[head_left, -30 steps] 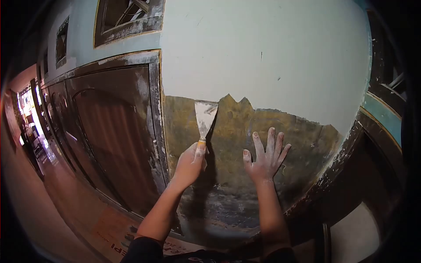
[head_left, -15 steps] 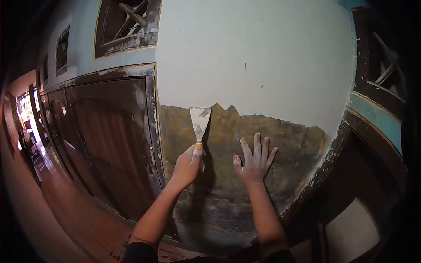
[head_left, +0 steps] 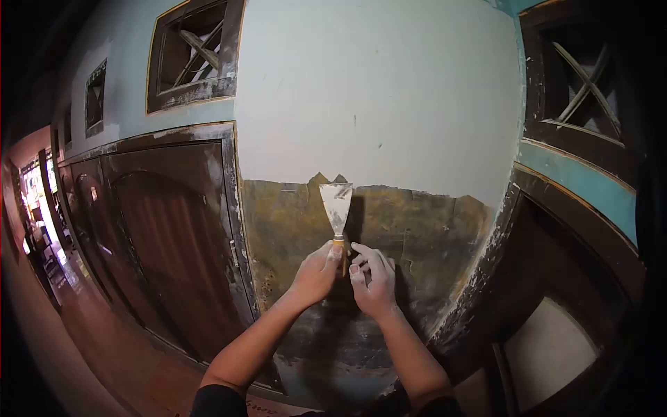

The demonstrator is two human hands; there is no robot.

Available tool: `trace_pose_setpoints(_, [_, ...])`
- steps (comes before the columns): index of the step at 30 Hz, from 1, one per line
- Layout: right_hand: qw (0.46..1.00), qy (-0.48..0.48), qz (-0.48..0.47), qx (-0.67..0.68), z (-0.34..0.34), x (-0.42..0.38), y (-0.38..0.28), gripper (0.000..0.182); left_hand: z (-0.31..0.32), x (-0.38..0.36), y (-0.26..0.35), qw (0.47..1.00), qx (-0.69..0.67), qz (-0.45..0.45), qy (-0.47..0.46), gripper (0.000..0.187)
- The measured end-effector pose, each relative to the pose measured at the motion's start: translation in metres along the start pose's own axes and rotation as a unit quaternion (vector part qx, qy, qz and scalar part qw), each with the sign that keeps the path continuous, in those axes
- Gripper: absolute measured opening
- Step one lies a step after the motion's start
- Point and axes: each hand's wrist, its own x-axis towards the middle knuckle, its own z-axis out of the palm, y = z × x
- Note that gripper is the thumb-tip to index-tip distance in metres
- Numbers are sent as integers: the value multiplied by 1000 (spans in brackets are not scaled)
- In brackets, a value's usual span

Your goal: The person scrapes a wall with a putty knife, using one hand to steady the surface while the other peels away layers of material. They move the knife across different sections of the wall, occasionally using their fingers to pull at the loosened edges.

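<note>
My left hand (head_left: 317, 272) grips the handle of a putty knife (head_left: 337, 205), its wide, whitish-smeared blade pointing up in front of the wall. Close by, to the right of the handle, my right hand (head_left: 375, 280) is off the wall with its fingers loosely curled and apart, holding nothing. Whether its fingertips touch the handle is hard to tell. Behind both hands is a bare brown-grey patch of wall (head_left: 431, 240), with a jagged upper edge below the white coating (head_left: 382, 90).
To the left stands a dark wooden door (head_left: 177, 222) in a scuffed frame, with a small window opening (head_left: 198, 52) above. Another dark door frame (head_left: 517, 229) and a crossed-bar opening (head_left: 587, 87) are at right. A reddish floor (head_left: 111, 320) runs left toward a bright doorway.
My right hand has come off the wall and moved left and down toward the putty knife, its fingers curling. The putty knife in my left hand has shifted right. The view has turned slightly.
</note>
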Motion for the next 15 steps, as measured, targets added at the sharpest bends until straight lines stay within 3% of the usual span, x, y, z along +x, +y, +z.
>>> trace_pose_setpoints(2, [962, -55, 179, 198, -4, -6, -8, 37, 8, 1, 9, 999, -25, -10, -33, 42])
trace_pose_setpoints(4, [967, -52, 160, 193, -10, -11, -9, 38, 17, 2, 15, 997, 9, 13, -72, 41])
trace_pose_setpoints(7, [967, 21, 167, 190, -14, -21, -4, 43, 38, 2, 16, 992, -46, 66, -101, 38])
trace_pose_setpoints(10, [972, 29, 159, 170, -16, -35, 10, 47, 46, 1, 23, 984, -58, 86, -146, 35])
trace_pose_setpoints(12, [965, 18, 164, 203, -23, -39, 16, 46, 42, 5, 28, 972, 76, 137, -175, 36])
trace_pose_setpoints(14, [957, 9, 164, 238, -33, -42, 21, 46, 25, 15, 37, 965, 114, 143, -186, 33])
trace_pose_setpoints(15, [935, 5, 206, 289, -40, -42, 23, 45, 14, 23, 41, 935, 222, 231, -148, 33])
